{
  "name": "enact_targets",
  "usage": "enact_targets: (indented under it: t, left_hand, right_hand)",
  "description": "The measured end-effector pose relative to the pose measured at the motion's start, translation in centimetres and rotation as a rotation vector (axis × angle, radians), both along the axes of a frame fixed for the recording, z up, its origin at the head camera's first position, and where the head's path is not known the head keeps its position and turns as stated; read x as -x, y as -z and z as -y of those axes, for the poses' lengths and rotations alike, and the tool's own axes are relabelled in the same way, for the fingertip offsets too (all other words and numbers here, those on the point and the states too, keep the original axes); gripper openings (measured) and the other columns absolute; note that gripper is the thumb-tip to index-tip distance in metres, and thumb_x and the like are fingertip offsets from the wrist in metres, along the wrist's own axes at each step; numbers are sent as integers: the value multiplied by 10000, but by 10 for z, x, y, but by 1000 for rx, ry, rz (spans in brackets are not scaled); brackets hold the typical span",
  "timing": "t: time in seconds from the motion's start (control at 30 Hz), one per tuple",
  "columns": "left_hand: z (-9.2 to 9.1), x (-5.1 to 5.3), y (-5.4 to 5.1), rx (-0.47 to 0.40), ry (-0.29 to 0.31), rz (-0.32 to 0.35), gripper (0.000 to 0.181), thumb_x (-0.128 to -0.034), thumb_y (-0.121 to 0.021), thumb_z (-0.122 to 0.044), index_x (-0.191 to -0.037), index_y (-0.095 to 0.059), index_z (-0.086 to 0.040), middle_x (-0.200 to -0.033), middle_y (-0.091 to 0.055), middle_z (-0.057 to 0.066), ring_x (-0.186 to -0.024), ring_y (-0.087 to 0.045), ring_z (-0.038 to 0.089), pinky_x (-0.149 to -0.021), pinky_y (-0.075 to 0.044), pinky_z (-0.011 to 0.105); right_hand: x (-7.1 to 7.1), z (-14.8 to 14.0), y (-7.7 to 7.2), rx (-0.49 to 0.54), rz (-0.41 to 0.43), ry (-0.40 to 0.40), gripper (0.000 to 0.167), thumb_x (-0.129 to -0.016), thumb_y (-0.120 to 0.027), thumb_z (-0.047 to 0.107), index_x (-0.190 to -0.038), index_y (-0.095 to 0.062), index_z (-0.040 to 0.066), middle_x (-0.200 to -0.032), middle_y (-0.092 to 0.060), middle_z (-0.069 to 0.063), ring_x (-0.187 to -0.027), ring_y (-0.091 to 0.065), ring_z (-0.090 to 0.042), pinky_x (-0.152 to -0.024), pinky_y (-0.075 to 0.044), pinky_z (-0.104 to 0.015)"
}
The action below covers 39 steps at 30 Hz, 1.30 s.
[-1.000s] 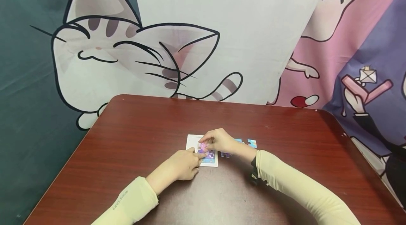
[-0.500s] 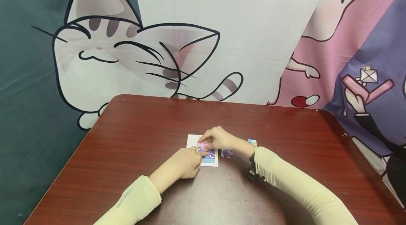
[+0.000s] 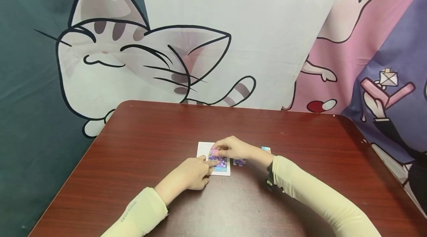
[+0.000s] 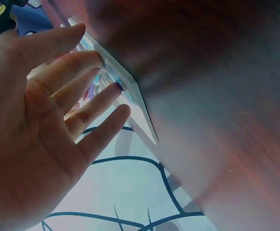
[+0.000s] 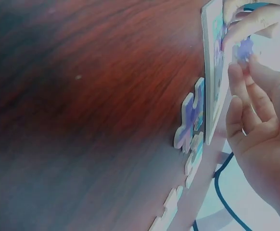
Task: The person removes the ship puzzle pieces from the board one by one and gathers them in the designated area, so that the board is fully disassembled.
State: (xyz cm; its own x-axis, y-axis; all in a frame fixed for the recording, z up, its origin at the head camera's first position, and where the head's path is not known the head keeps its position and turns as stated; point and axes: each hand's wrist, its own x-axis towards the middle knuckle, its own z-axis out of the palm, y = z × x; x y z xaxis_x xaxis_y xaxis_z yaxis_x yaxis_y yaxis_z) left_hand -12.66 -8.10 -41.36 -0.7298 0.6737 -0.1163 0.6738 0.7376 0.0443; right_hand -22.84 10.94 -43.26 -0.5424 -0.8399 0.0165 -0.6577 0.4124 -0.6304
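A white-framed puzzle board (image 3: 225,173) lies on the table, its lower part filled with purple and blue pieces. My right hand (image 3: 235,148) pinches a pink-purple puzzle piece (image 3: 214,152) over the board; in the right wrist view that piece (image 5: 245,48) is between thumb and fingers of the hand (image 5: 267,106), tilted off the board (image 5: 208,72). From the left, my left hand (image 3: 191,174) rests its fingertips on the board with fingers extended. The left wrist view shows that hand (image 4: 58,106) with its fingers slightly bent at the board's edge (image 4: 142,113).
Loose pieces lie right of the board: a purple one (image 3: 239,162) close by and a blue one (image 3: 266,149) farther off, partly behind my right wrist. The right wrist view shows several pieces in a row (image 5: 190,115). A cat-printed cloth (image 3: 186,62) hangs behind the table (image 3: 160,125).
My right hand shifted slightly left and then back right, with the pink-purple piece kept in its pinch. The left hand has barely moved.
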Motion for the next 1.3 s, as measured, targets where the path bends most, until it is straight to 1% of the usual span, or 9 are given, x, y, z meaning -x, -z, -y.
enact_targets:
  t: [0.17, 0.3, 0.4, 0.5, 0.63, 0.87, 1.03, 1.17, 1.3]
  left_hand:
    - [2, 1, 1, 2, 22, 7, 156, -838, -644, -284, -934, -732, -198, -1363, -506, -116, -964, -535, 148, -703, -529, 308]
    - [3, 2, 1, -5, 31, 14, 108, -834, -649, -275, -870, -715, -198, -1368, -500, -120, -966, -531, 147, -678, -518, 291]
    - [3, 2, 0, -6, 32, 15, 87, -832, -654, -277, -817, -692, -200, -1366, -503, -120, -980, -536, 168, -683, -522, 303]
    - [3, 2, 0, -7, 27, 32, 120, -839, -650, -275, -888, -714, -186, -1375, -494, -118, -1034, -539, 199, -733, -532, 332]
    - [4, 1, 0, -10, 17, 56, 205, -852, -637, -271, -1014, -724, -181, -1391, -474, -120, -1072, -530, 206, -782, -528, 352]
    - [5, 2, 1, -34, 17, 64, 251, -856, -635, -260, -1079, -714, -179, -1389, -481, -109, -962, -519, 161, -723, -511, 316]
    - [5, 1, 0, -42, 15, 72, 280, -859, -634, -252, -1120, -699, -173, -1395, -474, -109, -930, -507, 143, -725, -505, 311]
    - [5, 1, 0, -47, 12, 70, 284, -857, -636, -248, -1122, -698, -172, -1393, -475, -113, -877, -490, 131, -699, -496, 300]
    - [6, 0, 0, -47, 12, 63, 306, -860, -631, -247, -1150, -687, -167, -1393, -477, -105, -939, -514, 159, -741, -509, 324]
  right_hand:
    - [-2, -8, 0, 23, 9, 34, 207, -931, -577, 177, -1115, -659, 130, -817, -680, 39, -705, -572, -29, -645, -488, -190]
    - [-5, -12, -1, 40, 30, 66, 212, -924, -582, 138, -1132, -616, 111, -797, -676, 19, -685, -592, -60, -611, -478, -199]
    - [-8, -15, -2, 59, 53, 100, 209, -911, -601, 129, -1117, -578, 103, -802, -677, 11, -688, -621, -87, -639, -480, -201]
    - [-11, -19, -2, 78, 84, 122, 200, -908, -608, 133, -1098, -554, 99, -793, -677, 3, -686, -646, -121, -645, -482, -209]
    - [-14, -26, -2, 84, 127, 144, 193, -909, -603, 115, -1094, -551, 99, -785, -672, -4, -665, -663, -141, -573, -488, -206]
    - [-18, -38, -4, 100, 135, 156, 178, -928, -572, 110, -1105, -551, 105, -825, -661, -35, -643, -653, -182, -470, -479, -224]
    - [-21, -48, -3, 108, 126, 150, 180, -936, -560, 116, -1113, -548, 89, -769, -667, -37, -620, -634, -191, -489, -482, -223]
    - [-24, -56, -2, 101, 99, 177, 178, -930, -570, 121, -1105, -551, 99, -750, -668, -7, -633, -645, -159, -490, -426, -194]
    - [-26, -64, -2, 96, 102, 214, 177, -923, -582, 126, -1097, -556, 111, -763, -667, 1, -649, -657, -152, -561, -433, -205]
